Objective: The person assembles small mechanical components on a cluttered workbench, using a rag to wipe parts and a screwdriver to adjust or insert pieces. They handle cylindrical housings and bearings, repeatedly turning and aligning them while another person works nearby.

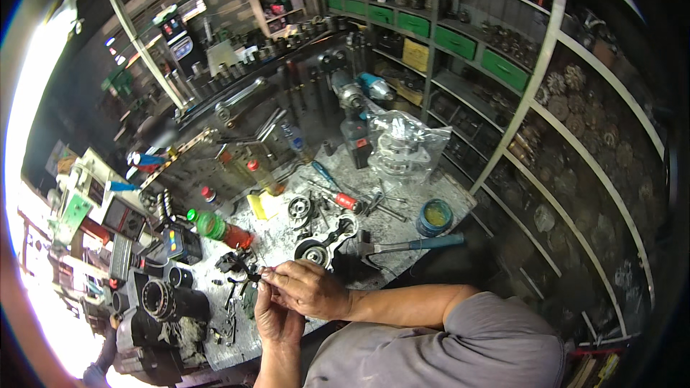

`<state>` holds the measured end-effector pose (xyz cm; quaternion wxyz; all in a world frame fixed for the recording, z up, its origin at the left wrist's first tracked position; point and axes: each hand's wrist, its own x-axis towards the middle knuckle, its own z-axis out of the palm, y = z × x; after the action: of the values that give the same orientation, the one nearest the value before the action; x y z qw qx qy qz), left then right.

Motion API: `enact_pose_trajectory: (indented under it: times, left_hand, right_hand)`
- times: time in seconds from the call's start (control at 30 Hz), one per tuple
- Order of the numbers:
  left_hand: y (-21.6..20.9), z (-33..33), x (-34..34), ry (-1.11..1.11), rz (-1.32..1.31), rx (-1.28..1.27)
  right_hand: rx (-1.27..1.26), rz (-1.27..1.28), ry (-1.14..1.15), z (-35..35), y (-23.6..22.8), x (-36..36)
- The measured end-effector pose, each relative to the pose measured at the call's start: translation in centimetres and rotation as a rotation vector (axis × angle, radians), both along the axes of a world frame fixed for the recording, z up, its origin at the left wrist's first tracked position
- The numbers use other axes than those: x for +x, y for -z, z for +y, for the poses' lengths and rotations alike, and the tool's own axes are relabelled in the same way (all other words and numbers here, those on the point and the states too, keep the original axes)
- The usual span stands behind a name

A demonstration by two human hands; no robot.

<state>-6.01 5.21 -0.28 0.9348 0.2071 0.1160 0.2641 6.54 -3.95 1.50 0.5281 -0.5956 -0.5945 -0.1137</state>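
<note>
Shelving (532,104) with green drawers bounds the right side of the workplace. The worn surface (241,348) spreads before the person; its clutter leaves little room around the work. A clear bag of metal parts (406,147) rests on its far portion, well apart from the hands. A blue-handled hammer (435,242) lies near the close edge, its handle apparently projecting past it; a swing of the right elbow could knock it off. A metal housing (334,236) sits just beyond the right hand (309,291), blocking straight forward movement. The right hand is closed to a pinch; the left hand (279,320) rises beneath it with fingers curled, its exact grip hidden. A bottle of red liquid (233,235) stands or leans beyond the hands; a careless outward sweep could topple it. The blue tub (434,217), near the right-hand edge, presents a similar spill risk if struck. A dark crumpled item (231,261) occupies the space just left of the fingertips. Loose metal pieces (228,327) litter the near surface. Smallest is the dark piece (253,277) at the meeting fingertips, its kind indistinct; a slipping pinch could lose it among these scraps.
</note>
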Motion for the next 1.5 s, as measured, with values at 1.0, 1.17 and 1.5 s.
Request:
enact_pose_trajectory:
  times: [1.0, 1.17, 1.5]
  left_hand:
    - [4.2, 2.2, -2.3, -0.221, 0.561, 0.292]
    - [5.3, 1.4, -4.1, -0.255, 0.519, 0.241]
    - [7.2, 1.5, -6.9, -0.339, 0.602, 0.204]
  right_hand:
    - [-1.23, -0.385, 0.646, -23.1, 6.8, 23.4]
    - [-1.228, -0.32, 0.525, -22.1, 5.4, 24.8]
    - [-1.174, -0.225, 0.401, -22.4, 5.1, 25.5]
